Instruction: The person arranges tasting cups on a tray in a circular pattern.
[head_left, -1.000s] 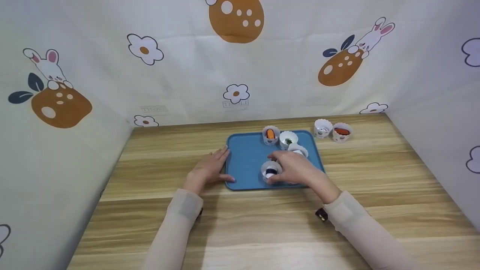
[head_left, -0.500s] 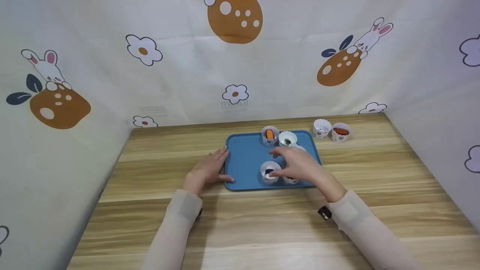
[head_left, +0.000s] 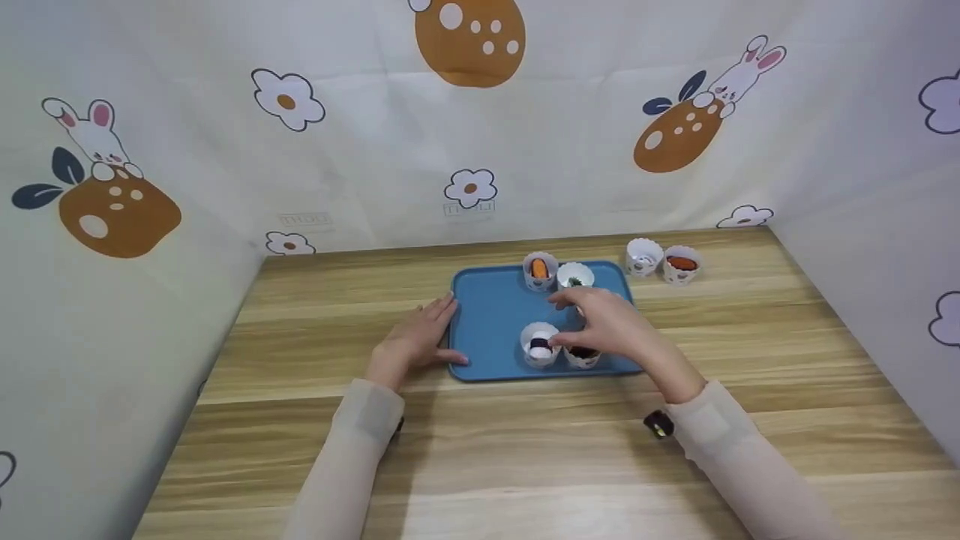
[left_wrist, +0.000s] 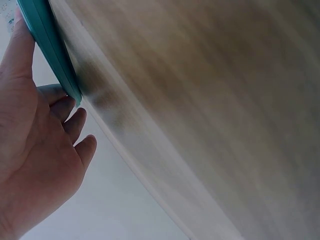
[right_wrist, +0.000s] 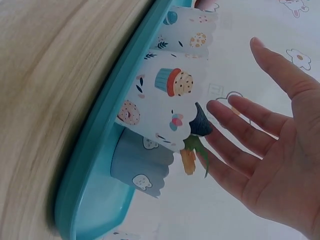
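My left hand [head_left: 414, 339] lies at the left edge of a blue tray [head_left: 487, 319], fingers along the rim and thumb over the front corner. Above the tray's right half hovers my right hand [head_left: 611, 324], fingers apart and holding nothing. Just left of its thumb, a scalloped paper cup [head_left: 534, 363] contains a white piece with a black band [head_left: 541, 345]. A second paper cup [head_left: 583, 363], with dark contents, stands beside it, partly under the hand. From a cup [right_wrist: 160, 95] in the right wrist view stick out dark, green and orange bits near my fingertips.
At the tray's back stand a cup with an orange piece [head_left: 539, 268] and a cup with something green [head_left: 576, 271]. Two more cups, one white inside [head_left: 644, 257] and one with a red-brown piece [head_left: 682, 264], stand on the wooden table [head_left: 525, 457] behind right. A printed cloth [head_left: 375, 172] hangs behind.
My right hand has drawn right and away from the cup with the banded white piece, uncovering it and the dark-filled cup beside it. My left hand stays put.
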